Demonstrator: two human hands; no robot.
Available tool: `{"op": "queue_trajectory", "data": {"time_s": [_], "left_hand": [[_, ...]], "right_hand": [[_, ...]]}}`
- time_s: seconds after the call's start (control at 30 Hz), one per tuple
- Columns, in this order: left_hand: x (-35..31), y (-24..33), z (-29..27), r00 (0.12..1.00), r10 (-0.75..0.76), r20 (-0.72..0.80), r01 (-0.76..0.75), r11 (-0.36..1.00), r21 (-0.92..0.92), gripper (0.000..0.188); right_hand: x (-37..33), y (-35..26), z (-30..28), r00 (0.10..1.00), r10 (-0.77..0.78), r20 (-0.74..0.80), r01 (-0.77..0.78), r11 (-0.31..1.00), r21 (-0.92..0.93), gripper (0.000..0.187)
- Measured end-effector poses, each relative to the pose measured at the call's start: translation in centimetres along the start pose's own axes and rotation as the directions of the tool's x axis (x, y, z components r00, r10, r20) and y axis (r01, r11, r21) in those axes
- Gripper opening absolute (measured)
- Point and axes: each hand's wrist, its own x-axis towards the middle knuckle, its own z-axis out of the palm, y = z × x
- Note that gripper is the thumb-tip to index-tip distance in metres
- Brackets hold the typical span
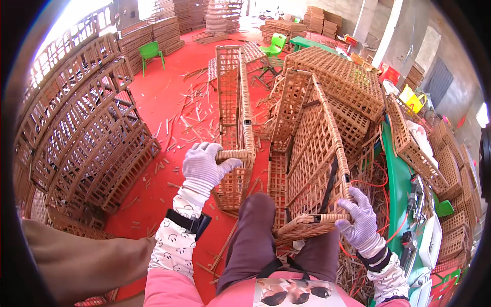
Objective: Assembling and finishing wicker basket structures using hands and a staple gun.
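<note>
My left hand [207, 165], in a pale striped glove, is closed over the near end of a narrow woven wicker basket [228, 92], which stands on its side. My right hand [359, 219], gloved the same way, grips the near right corner of a wider wicker basket [312, 153]. That one is tilted against my legs, its lattice bottom and black frame bars showing. A gap separates the two baskets. My right fingertips curl round the rim and are partly hidden behind it.
Wicker baskets are stacked at left [87, 138] and behind at right [332, 77]. Cane scraps litter the red floor [189, 128]. A green table [396, 189] with tools stands at right. Green chairs [151, 52] are farther back. Another person's brown-clothed limb [87, 258] reaches in lower left.
</note>
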Motion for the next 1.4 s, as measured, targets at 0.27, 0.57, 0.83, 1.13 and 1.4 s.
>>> {"op": "queue_trajectory", "data": {"time_s": [0.27,0.57,0.83,1.13,1.4], "left_hand": [[1.9,-3.5,2.2,0.993,-0.056,-0.101,0.07,0.988,0.139,0.048],[6.8,-4.0,6.6,0.963,0.144,-0.228,-0.096,0.973,0.209,0.051],[13.2,-10.7,7.2,0.991,-0.123,-0.06,0.136,0.901,0.411,0.06],[-1.3,9.4,2.3,0.945,0.312,0.104,-0.169,0.732,-0.66,0.037],[-10.5,8.8,2.0,0.716,-0.643,0.272,0.38,0.032,-0.924,0.032]], "right_hand": [[-0.9,-0.1,1.0,0.997,0.067,0.032,-0.068,0.997,0.026,0.068],[-0.6,1.4,1.2,0.994,0.071,0.084,-0.075,0.996,0.043,0.066],[0.1,0.8,1.0,0.988,0.084,0.133,-0.104,0.983,0.152,0.054],[0.2,-0.1,2.8,0.995,0.076,-0.058,-0.06,0.971,0.231,0.059],[0.5,-3.2,6.7,0.996,0.084,0.041,-0.089,0.705,0.704,0.085]]}}
